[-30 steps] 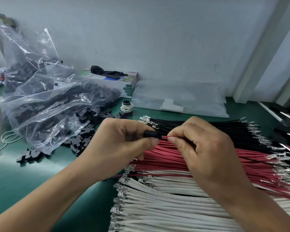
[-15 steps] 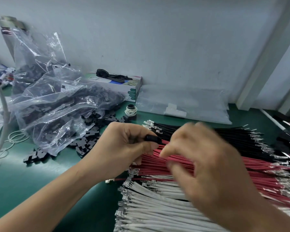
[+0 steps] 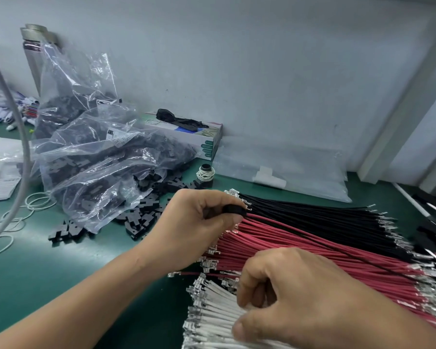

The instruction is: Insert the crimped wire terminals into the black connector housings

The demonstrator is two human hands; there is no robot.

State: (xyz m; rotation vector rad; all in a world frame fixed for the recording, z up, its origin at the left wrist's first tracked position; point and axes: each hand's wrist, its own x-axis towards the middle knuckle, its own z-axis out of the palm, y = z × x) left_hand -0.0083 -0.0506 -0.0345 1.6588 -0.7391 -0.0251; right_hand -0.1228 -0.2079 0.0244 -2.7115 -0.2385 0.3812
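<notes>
Far left: white cable (image 3: 15, 127) hung down over the green tabletop (image 3: 48, 278), white rubber bands (image 3: 35, 200) loose beside it. Next, clear plastic bags (image 3: 93, 159) full of black connector housings, with more loose housings (image 3: 141, 212) spilled out in front of them on the tabletop. Behind those, against the wall: a glove box (image 3: 199, 137) with a black glove on top, and a small spool (image 3: 205, 172) wrapped in rubber bands in front of it.

Left hand (image 3: 199, 222) was curled around one black connector housing (image 3: 234, 209), pinched between thumb and fingers, held just above the near ends of the black and red wire bundles. A red wire ran out of the housing to the right.

Right hand (image 3: 287, 298) was lower, down on the white wires (image 3: 212, 313), fingers curled in, thumb and fingertips closing on the white bundle near its terminals. Can't tell whether it had one wire separated out.

Wire bundles lay fanned right of centre: black wires (image 3: 325, 217) farthest, red wires (image 3: 325, 250) in the middle, white nearest. Flat clear bag (image 3: 287, 167) lay along the wall behind them.
</notes>
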